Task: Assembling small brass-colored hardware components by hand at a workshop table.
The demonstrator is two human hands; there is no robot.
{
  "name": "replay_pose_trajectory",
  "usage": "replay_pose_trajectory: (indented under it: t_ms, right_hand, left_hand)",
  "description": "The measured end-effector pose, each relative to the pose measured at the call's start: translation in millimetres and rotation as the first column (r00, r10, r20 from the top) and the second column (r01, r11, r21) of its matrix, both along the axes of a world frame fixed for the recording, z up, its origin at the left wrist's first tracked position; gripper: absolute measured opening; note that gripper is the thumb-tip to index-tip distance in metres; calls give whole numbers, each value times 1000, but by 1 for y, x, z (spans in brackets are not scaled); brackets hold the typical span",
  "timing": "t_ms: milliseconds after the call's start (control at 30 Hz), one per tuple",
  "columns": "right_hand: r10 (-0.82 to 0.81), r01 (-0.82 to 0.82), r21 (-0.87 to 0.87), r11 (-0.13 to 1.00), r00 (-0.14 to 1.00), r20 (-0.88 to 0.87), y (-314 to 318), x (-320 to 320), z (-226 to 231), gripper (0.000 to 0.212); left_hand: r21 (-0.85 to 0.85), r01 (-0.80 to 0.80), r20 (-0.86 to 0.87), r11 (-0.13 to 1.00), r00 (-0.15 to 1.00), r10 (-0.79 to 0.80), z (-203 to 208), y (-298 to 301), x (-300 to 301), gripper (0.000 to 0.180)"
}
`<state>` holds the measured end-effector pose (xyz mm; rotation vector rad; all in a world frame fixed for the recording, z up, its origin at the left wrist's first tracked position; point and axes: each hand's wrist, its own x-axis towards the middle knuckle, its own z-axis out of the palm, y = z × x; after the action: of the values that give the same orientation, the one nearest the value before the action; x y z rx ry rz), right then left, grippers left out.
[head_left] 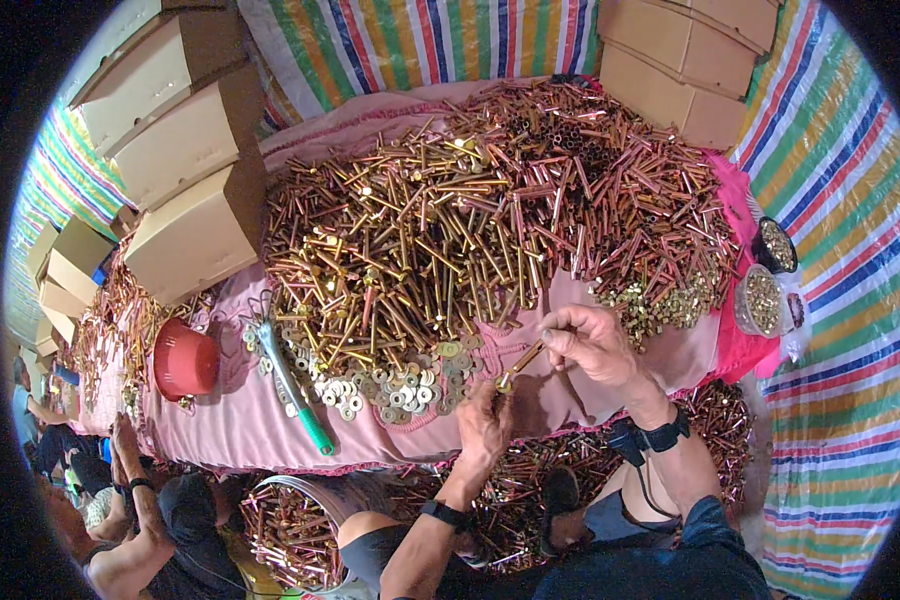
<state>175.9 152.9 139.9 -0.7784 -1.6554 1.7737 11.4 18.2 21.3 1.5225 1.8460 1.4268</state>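
Observation:
Above the near edge of the pink cloth (pixel 240 420), a brass-coloured bolt (pixel 521 366) slants between my two hands. My left hand (pixel 485 420) pinches its lower end, where a round washer or head shows. The fingers of my right hand (pixel 592 345) close on its upper end. Loose washers (pixel 400 395) lie spread just left of my left hand. Beyond them rises a heap of long golden bolts (pixel 400 265). Copper-coloured sleeves (pixel 650 200) are piled farther right, with small nuts (pixel 675 312) close to my right hand.
A red bowl (pixel 186 360) and a green-handled tool (pixel 295 390) lie left. Cardboard boxes (pixel 195 230) are stacked there, and more boxes (pixel 680 65) at the back right. Tubs of small parts (pixel 760 302) stand right. A bucket of bolts (pixel 290 535) sits below; another person (pixel 155 530) works lower left.

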Motion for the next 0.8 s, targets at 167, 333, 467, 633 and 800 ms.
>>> replay_pose_trajectory:
  t_ms: [167, 333, 467, 633, 800]
  right_hand:
    - [-45, 47, -29, 998, 998, 52, -6, -7, 3, 19]
    - [-61, 61, -66, 996, 998, 8, -6, -6, -1, 18]
    - [-80, 72, 72, 995, 991, 104, -13, -15, 4, 18]
    - [-102, -58, 667, 743, 975, 199, -24, -26, 3, 16]
    - [15, -287, 649, 705, 921, 390, -36, -34, -31, 24]
  left_hand:
    - [-50, -6, 22, 999, 1000, 7, -1, -1, 1, 13]
    - [-40, -16, 3, 999, 1000, 16, -2, -2, 2, 16]
    - [-69, -23, -41, 997, 999, 20, -3, -4, 1, 14]
    - [-80, 40, 53, 996, 998, -36, 4, -5, -1, 18]
    - [-15, 12, 110, 1000, 994, -10, 8, -8, 0, 53]
